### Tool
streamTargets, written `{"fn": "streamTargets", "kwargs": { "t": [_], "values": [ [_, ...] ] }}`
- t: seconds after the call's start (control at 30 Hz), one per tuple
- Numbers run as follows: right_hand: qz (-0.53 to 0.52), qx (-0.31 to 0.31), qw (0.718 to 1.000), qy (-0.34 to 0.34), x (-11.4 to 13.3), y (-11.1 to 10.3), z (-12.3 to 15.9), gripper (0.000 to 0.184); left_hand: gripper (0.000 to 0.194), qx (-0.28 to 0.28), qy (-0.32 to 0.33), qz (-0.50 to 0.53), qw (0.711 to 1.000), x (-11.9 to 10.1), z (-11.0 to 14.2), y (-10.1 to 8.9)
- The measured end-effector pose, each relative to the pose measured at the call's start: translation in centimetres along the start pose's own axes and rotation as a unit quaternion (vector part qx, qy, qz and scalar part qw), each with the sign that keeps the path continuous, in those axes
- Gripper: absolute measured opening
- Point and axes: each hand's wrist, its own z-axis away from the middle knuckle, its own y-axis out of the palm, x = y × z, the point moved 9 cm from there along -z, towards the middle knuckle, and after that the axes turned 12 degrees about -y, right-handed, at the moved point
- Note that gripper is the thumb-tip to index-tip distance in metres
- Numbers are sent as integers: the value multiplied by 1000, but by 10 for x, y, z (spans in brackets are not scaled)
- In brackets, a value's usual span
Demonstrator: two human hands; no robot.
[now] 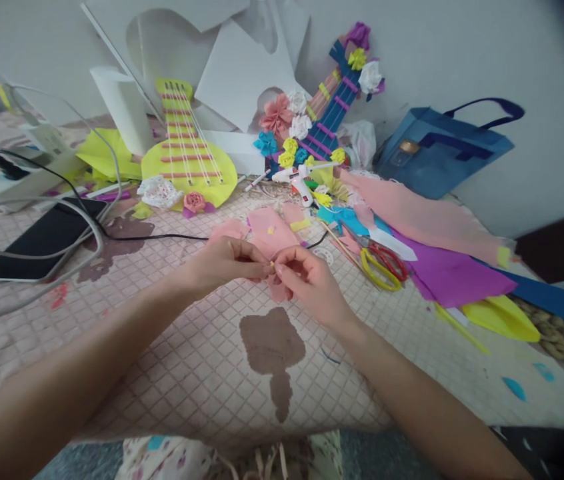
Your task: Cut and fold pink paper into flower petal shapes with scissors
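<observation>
My left hand (232,263) and my right hand (307,280) meet over the near middle of the table, thumbs and fingertips pinched together. Between the fingertips shows a small pale yellow piece (272,265), mostly hidden by the fingers. A bit of pink crepe paper (279,291) shows just below my right fingers; whether it is joined to the yellow piece I cannot tell. Just beyond the hands lie larger pieces of pink paper (268,230). To the right are yellow-handled scissors (379,272) and red-handled scissors (393,260).
A white glue gun (302,183) lies behind the hands. Against the wall lean a yellow paper guitar (189,163) and a blue one (329,120) with paper flowers. A dark tablet (42,240) and cables lie left; purple paper (447,273) and a blue bag (442,153) are right.
</observation>
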Motion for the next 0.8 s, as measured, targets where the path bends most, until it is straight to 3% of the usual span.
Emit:
{"fn": "streamTargets", "kwargs": {
  "t": [0.3, 0.5, 0.8],
  "values": [
    [-11, -12, 1000, 6, -7, -4, -1, 12, 17, 32, -8, 43, 998, 1, 0, 4],
    [-37, -11, 999, 28, -12, -5, -1, 14, 17, 15, -59, 130, 990, 13, -3, 1],
    [16, -20, 1000, 8, -8, -8, -2, 12, 22, 33, -2, 31, 999, 1, 0, 11]
  ]
}}
